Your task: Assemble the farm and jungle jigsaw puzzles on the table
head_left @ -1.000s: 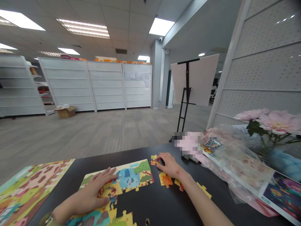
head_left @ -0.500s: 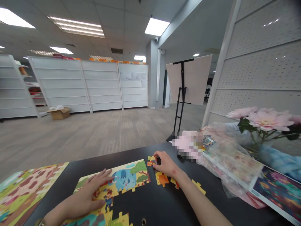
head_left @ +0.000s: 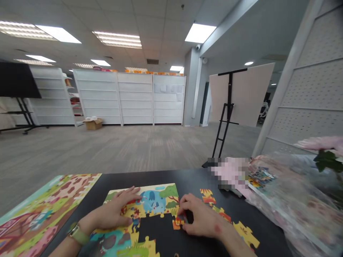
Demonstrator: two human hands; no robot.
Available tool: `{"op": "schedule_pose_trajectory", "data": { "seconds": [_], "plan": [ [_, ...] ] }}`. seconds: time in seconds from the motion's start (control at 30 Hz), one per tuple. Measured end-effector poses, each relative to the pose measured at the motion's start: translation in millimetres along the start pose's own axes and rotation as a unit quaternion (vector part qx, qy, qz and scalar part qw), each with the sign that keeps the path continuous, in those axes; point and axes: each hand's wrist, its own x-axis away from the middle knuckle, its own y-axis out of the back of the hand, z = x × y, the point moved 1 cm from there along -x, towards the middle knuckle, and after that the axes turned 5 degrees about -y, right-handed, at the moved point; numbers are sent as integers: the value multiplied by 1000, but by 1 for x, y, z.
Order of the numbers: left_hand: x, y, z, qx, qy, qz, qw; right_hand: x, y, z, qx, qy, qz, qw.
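Observation:
A partly joined jigsaw puzzle [head_left: 154,202] with blue elephants lies on the black table. My left hand [head_left: 115,210] rests flat over its left part, fingers spread, hiding some of the picture. In my right hand [head_left: 198,216] a small orange and yellow puzzle piece [head_left: 177,223] is pinched between thumb and fingers. That piece is just below the right end of the elephant row; whether it interlocks there I cannot tell. Loose puzzle pieces [head_left: 245,233] lie to the right of my right hand, with an orange piece [head_left: 207,196] farther back.
A larger farm picture puzzle [head_left: 66,200] lies at the table's left. Plastic-wrapped packages [head_left: 292,200] and pink flowers [head_left: 321,142] crowd the right side. Beyond the table stand an easel with a board [head_left: 241,94], white shelves [head_left: 135,98] and a cardboard box [head_left: 93,124].
My right hand has brought the piece from beyond the puzzle's right corner down to its right edge. My left hand stays on the puzzle. The view has turned left.

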Motion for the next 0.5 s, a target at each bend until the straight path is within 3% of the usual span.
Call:
{"op": "schedule_pose_trajectory", "data": {
  "seconds": [0.5],
  "plan": [
    [1,-3,4,14,-12,-8,1000,4,3,15,17,-1,30,999]
  ]
}}
